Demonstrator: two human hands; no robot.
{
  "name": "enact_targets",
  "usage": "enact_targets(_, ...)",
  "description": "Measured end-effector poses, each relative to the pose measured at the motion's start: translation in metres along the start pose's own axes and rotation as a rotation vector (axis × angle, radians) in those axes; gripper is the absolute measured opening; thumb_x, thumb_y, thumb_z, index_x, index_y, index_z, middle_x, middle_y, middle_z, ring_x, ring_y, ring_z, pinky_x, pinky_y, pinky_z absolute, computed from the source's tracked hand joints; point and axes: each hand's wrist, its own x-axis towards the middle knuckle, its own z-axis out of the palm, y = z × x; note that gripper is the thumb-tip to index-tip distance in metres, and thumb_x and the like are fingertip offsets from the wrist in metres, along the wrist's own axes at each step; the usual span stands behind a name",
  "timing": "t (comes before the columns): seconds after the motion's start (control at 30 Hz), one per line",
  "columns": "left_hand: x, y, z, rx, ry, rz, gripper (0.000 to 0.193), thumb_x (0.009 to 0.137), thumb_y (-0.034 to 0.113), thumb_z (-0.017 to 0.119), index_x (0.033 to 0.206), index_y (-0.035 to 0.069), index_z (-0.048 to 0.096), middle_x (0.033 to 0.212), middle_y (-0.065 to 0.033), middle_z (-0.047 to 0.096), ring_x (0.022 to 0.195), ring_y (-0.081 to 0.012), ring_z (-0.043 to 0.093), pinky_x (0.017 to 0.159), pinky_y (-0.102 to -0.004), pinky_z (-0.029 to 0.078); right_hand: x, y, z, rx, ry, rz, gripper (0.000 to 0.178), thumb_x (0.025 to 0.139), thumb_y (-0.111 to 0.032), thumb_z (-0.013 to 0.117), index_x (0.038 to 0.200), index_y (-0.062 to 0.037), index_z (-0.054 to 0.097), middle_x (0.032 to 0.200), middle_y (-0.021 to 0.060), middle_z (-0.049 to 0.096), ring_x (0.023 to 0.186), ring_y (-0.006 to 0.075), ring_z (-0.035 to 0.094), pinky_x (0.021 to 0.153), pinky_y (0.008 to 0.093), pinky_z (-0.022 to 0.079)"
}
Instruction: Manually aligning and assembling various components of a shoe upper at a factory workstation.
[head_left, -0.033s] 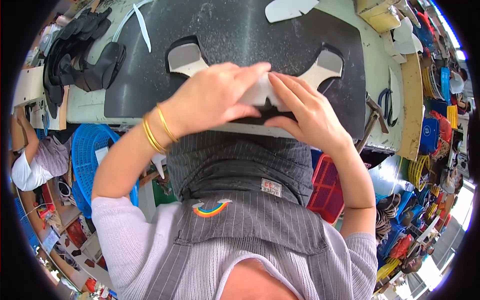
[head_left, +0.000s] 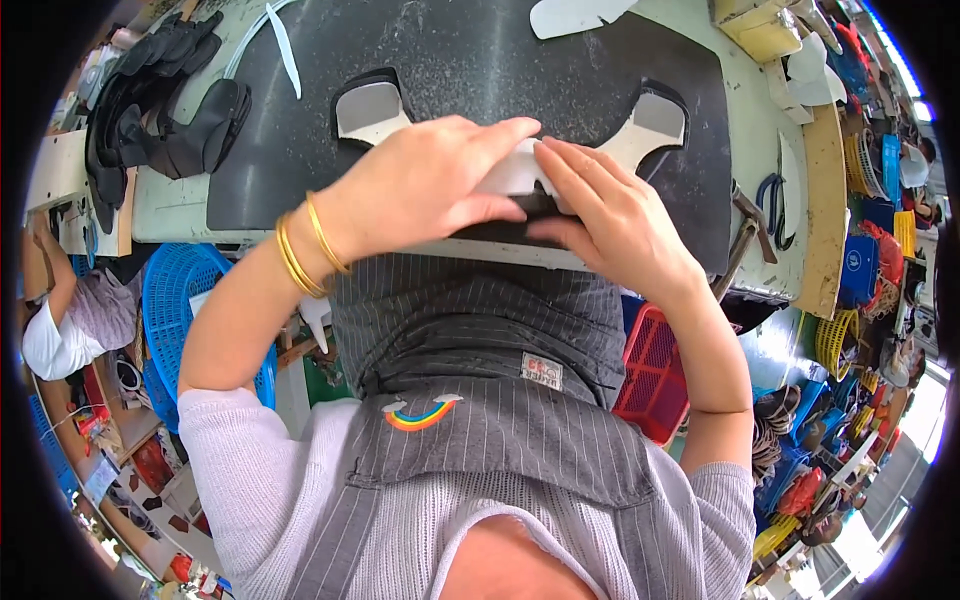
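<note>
At the near edge of a black work mat point(head_left: 480, 60), both hands grip the middle of a curved black shoe upper point(head_left: 338, 118). Its pale, grey-ended lining point(head_left: 662, 116) faces up, and the two flared ends spread left and right on the mat. A notched white piece point(head_left: 515, 172) lies over the middle, between my hands. My left hand point(head_left: 430, 185) has its thumb below and fingers above this piece. From the other side, my right hand point(head_left: 615, 210) presses with fingers together and thumb underneath. Fingers partly cover the work there.
A stack of black shoe uppers point(head_left: 165, 120) sits at the left. Another notched white piece point(head_left: 575, 15) lies at the far edge. A hammer point(head_left: 745, 230) and scissors point(head_left: 772, 210) rest at right. Blue point(head_left: 180, 300) and red baskets point(head_left: 655, 375) stand below the table.
My hands have shifted very slightly, and the white piece between them looks more folded down toward me. Both hands keep their hold; the flared ends stay almost in place.
</note>
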Motion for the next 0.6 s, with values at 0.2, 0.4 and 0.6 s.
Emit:
enact_targets(0.2,0.003,0.019,0.006,0.054,0.133,-0.079,0.048,0.073,0.0,0.065,0.119,-0.004,0.052,0.114,-0.02,0.059,0.108,-0.0353,0.056,0.092,-0.0405,0.047,0.013,-0.007,-0.002,0.006,0.072,0.124,0.047,0.075,-0.005,0.067,0.119,0.0031,0.053,0.105,0.0187,0.063,0.099,0.0348,0.062,0.083,0.04,0.051)
enact_targets(0.4,0.012,0.025,0.043,0.386,0.541,-0.125,0.042,0.067,-0.006,0.06,0.107,0.006,0.06,0.081,-0.0081,0.066,0.075,-0.0249,0.065,0.063,-0.0352,0.052,0.012,-0.006,0.031,-0.148,0.358,0.196,0.03,0.069,0.002,0.059,0.099,-0.0015,0.057,0.093,0.0102,0.066,0.082,0.0262,0.065,0.072,0.036,0.052)
enact_targets(0.6,0.003,0.021,0.062,0.441,0.721,-0.062,0.048,0.064,-0.01,0.057,0.108,0.005,0.062,0.086,-0.0094,0.068,0.076,-0.0239,0.067,0.066,-0.033,0.053,-0.003,-0.005,0.045,-0.274,0.416,0.118,0.037,0.071,-0.006,0.061,0.107,-0.0004,0.06,0.1,0.0084,0.068,0.086,0.0193,0.068,0.07,0.0292,0.054)
